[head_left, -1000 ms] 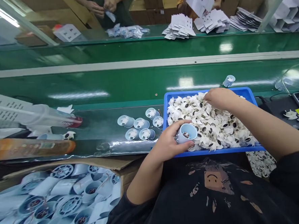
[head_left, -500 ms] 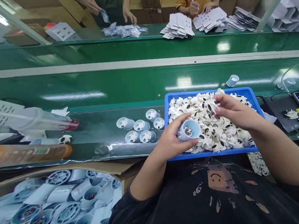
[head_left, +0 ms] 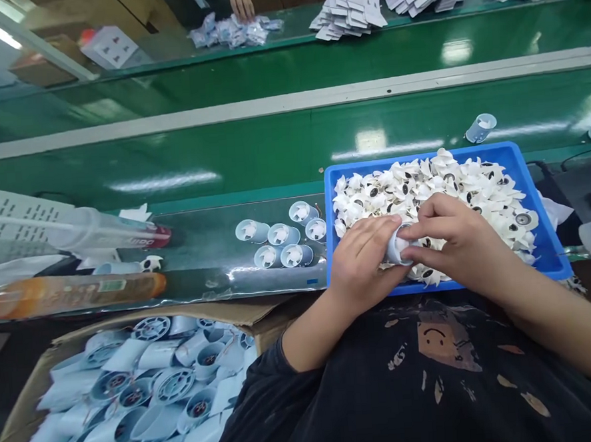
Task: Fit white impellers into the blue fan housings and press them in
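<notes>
My left hand [head_left: 361, 264] is wrapped round a light-blue cylindrical fan housing [head_left: 393, 253], its mouth turned toward my right hand. The right hand [head_left: 451, 235] is closed, thumb and fingers pinching a small white fan wheel [head_left: 403, 244] at the housing's mouth. My fingers cover much of both parts, so how deep the wheel sits cannot be made out. Beneath both hands lies a blue tray [head_left: 553, 258] heaped with loose white fan wheels [head_left: 443, 172], several showing dark round hubs.
Several blue housings with white wheels inside [head_left: 282, 235] stand left of the tray. Another housing [head_left: 481, 128] is behind it. A cardboard box [head_left: 31, 404] of housings is lower left, with an orange bottle [head_left: 80, 294] above. Across the green bench, a co-worker's hand [head_left: 240, 1] touches small packets.
My right hand has brought the fan wheel left from above the tray to the housing's mouth. My left hand has turned the housing toward it. The camera view has tilted and shifted.
</notes>
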`<state>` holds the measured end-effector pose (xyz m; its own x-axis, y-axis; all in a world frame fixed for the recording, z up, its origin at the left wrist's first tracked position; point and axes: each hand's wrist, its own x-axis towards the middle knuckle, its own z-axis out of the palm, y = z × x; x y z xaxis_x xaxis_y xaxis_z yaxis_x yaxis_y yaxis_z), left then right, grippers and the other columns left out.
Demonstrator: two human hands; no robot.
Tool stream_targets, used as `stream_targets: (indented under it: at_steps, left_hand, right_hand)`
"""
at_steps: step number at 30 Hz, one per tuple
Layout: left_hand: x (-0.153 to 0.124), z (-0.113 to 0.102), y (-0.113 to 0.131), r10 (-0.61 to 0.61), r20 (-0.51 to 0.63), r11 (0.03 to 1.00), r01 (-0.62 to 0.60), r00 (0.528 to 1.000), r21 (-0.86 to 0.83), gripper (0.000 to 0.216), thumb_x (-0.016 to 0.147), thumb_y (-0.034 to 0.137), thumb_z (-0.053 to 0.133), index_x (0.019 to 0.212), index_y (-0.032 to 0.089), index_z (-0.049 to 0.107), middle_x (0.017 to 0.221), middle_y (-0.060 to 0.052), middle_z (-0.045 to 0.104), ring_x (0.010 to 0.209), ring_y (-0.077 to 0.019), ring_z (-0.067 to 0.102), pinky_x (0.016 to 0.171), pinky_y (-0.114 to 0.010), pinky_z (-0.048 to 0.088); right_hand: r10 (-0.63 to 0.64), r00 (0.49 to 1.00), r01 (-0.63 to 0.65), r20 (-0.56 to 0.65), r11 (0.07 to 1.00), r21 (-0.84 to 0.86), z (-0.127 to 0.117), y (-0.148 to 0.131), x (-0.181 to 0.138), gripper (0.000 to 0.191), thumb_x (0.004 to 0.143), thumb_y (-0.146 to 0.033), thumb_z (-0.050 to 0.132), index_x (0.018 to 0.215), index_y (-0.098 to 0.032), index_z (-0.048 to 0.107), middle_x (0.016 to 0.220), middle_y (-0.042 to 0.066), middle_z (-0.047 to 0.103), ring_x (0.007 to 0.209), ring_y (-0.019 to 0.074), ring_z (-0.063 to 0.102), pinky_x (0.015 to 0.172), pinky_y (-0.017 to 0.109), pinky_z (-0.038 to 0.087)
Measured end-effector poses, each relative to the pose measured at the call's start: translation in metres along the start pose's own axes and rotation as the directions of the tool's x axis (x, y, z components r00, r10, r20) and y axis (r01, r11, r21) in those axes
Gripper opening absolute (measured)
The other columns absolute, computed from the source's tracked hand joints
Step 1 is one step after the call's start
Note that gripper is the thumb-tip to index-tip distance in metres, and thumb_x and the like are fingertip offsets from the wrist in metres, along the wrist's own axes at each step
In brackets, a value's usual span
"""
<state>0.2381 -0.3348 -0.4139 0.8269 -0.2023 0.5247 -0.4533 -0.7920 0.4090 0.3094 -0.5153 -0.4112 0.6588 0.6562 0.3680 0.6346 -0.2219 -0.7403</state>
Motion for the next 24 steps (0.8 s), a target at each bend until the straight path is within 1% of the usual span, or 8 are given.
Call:
stream_targets:
  at_steps: [8,10,14,17,19,20,22,24]
  left_hand:
    - [-0.006,0.003,0.018,0.0,-0.051,0.999,0.002,0.999,0.042,0.043,0.086,0.025,0.07,0.125,0.015,0.053,0.108,-0.011,0.074,0.105,-0.0213,0.07,0.095,-0.036,0.057]
    - [-0.003,0.0,0.015,-0.014,0.033,1.0,0.013,0.999,0.019,0.043,0.089,0.029,0.067,0.128,0.018,0.052,0.112,-0.01,0.073,0.107,-0.0204,0.069,0.097,-0.037,0.056]
    - [0.038,0.001,-0.042,-0.097,0.259,0.995,0.095,0.961,0.019,0.048,0.082,0.049,0.074,0.121,0.025,0.061,0.13,-0.01,0.062,0.126,-0.0289,0.057,0.11,-0.049,0.045]
    - [0.093,0.038,-0.108,-0.29,0.26,0.957,0.284,0.921,0.064,0.055,0.075,0.041,0.081,0.123,0.023,0.061,0.133,-0.012,0.057,0.127,-0.0331,0.053,0.11,-0.054,0.041]
    - [0.128,0.082,-0.137,-0.345,0.355,0.935,0.353,0.869,0.044,0.06,0.08,0.023,0.074,0.135,0.017,0.051,0.138,-0.016,0.055,0.124,-0.0298,0.056,0.107,-0.049,0.045]
    - [0.143,0.105,-0.143,-0.35,0.467,0.932,0.353,0.812,0.084,0.067,0.081,0.014,0.07,0.143,0.015,0.043,0.142,-0.017,0.052,0.126,-0.0282,0.055,0.108,-0.046,0.044]
    - [0.164,0.143,-0.143,-0.348,0.683,0.932,0.314,0.642,0.18,0.078,0.078,0.006,0.067,0.149,0.014,0.037,0.146,-0.018,0.052,0.127,-0.0274,0.056,0.108,-0.042,0.044]
    - [0.176,0.156,-0.137,-0.357,0.784,0.929,0.278,0.508,0.244,0.079,0.072,0.007,0.072,0.146,0.014,0.044,0.143,-0.019,0.056,0.126,-0.0311,0.058,0.106,-0.045,0.046]
  right_hand:
    - [0.078,0.997,-0.074,-0.018,0.985,0.157,0.009,0.001,0.0,0.006,0.08,-0.022,0.078,0.083,-0.02,0.073,0.079,0.001,0.049,0.07,0.0113,0.05,0.063,0.025,0.044]
    - [0.095,0.994,-0.088,-0.046,0.988,0.13,0.008,0.002,-0.005,0.004,0.083,-0.024,0.075,0.085,-0.021,0.073,0.082,0.002,0.051,0.075,0.013,0.052,0.067,0.027,0.047]
    - [0.146,0.971,-0.135,-0.19,0.988,0.072,-0.01,0.0,-0.036,0.019,0.093,-0.024,0.061,0.109,-0.029,0.072,0.112,0.007,0.056,0.096,0.0175,0.057,0.085,0.036,0.052]
    - [0.206,0.924,-0.201,-0.323,0.978,0.05,-0.024,-0.005,-0.059,0.031,0.093,-0.018,0.059,0.117,-0.035,0.067,0.125,0.006,0.052,0.112,0.0203,0.055,0.095,0.04,0.05]
    - [0.172,0.924,-0.163,-0.342,0.985,0.055,-0.028,-0.009,-0.067,0.035,0.092,-0.016,0.06,0.12,-0.037,0.065,0.124,0.005,0.052,0.112,0.0199,0.055,0.094,0.038,0.051]
    - [0.139,0.934,-0.128,-0.329,0.99,0.056,-0.028,-0.011,-0.069,0.037,0.091,-0.015,0.061,0.122,-0.037,0.064,0.123,0.005,0.052,0.11,0.0195,0.056,0.092,0.037,0.052]
    - [0.084,0.95,-0.076,-0.301,0.996,0.041,-0.032,-0.015,-0.074,0.044,0.09,-0.015,0.06,0.127,-0.039,0.061,0.124,0.005,0.052,0.106,0.0195,0.058,0.09,0.037,0.054]
    - [0.08,0.947,-0.087,-0.311,0.996,-0.009,-0.04,-0.016,-0.083,0.051,0.09,-0.013,0.06,0.131,-0.043,0.059,0.124,0.005,0.053,0.104,0.0199,0.059,0.088,0.038,0.055]
